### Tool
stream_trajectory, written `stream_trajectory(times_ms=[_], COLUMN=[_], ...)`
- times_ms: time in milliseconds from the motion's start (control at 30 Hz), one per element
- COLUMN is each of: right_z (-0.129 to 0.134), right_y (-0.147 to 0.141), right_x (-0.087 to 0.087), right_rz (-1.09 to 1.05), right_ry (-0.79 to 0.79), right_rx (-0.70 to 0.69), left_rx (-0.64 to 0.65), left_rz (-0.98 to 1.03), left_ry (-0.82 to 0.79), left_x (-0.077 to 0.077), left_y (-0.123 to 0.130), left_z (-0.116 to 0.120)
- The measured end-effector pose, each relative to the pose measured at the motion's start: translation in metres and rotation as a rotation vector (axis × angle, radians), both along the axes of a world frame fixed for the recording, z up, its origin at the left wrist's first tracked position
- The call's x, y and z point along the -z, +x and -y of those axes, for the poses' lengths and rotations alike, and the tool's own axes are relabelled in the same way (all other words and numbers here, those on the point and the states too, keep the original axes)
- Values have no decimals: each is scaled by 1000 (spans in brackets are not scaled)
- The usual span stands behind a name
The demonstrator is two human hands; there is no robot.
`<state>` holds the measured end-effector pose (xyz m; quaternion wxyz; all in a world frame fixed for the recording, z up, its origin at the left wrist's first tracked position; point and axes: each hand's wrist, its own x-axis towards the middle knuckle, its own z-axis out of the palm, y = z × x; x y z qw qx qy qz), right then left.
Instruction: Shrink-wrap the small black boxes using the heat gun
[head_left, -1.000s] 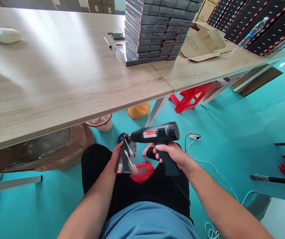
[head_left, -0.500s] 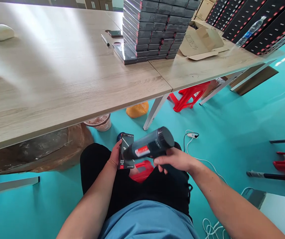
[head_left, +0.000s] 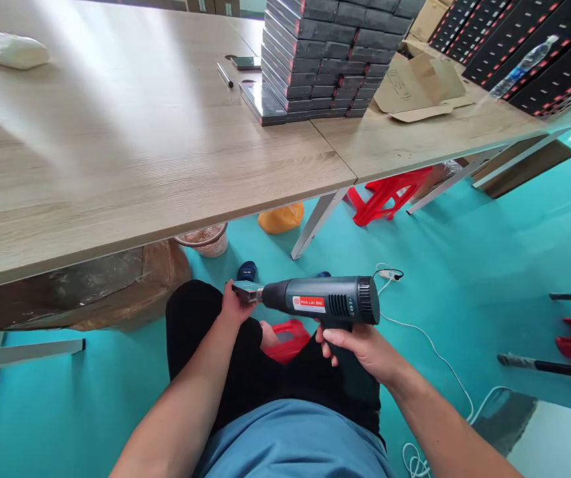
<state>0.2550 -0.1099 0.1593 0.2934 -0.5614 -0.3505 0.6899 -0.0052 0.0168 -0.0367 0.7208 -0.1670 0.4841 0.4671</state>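
My right hand (head_left: 352,344) is wrapped round the handle of a dark heat gun (head_left: 323,297) with a red and white label. The gun lies level above my lap, its metal nozzle pointing left. In my left hand (head_left: 236,307) is a small black box (head_left: 246,292), turned so that a narrow side faces up. The nozzle tip is right at the box's right end; whether they touch I cannot tell. My left fingers close round the box's near and left sides, partly hidden by it.
Above my knees runs the wooden table's edge (head_left: 166,232). On it stand a tall stack of black boxes (head_left: 335,63), a pen (head_left: 224,75) and opened cardboard (head_left: 422,86). A waste basket (head_left: 208,240) and orange bag (head_left: 281,218) sit below. A white cable (head_left: 429,338) crosses the floor.
The heat gun has swung from a slant to level, its nozzle now at the box's right end. My left hand has tipped the box from face-up onto its side. The view has shifted slightly.
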Motion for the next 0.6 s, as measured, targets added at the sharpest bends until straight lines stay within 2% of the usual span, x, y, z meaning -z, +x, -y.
stream_trajectory(times_ms=[100,267,367,467,600], right_z=[-1,-2,-4,-5,-4], right_y=[-3,-11,-8,11,27], right_x=[2,0,-3,-9,-15], right_rz=[93,35,102,94,7], right_ry=[20,14,47,-24,-148], right_rx=[5,-105,13,120,-32], left_rx=[8,36,47,131,264], left_rz=[-57,-24,-11,-34,-198], left_ry=[-10,17,106,160,277], left_x=[-4,-6,-10,-10,2], left_y=[0,-1,-2,-2,5], left_z=[2,3,4,5,6])
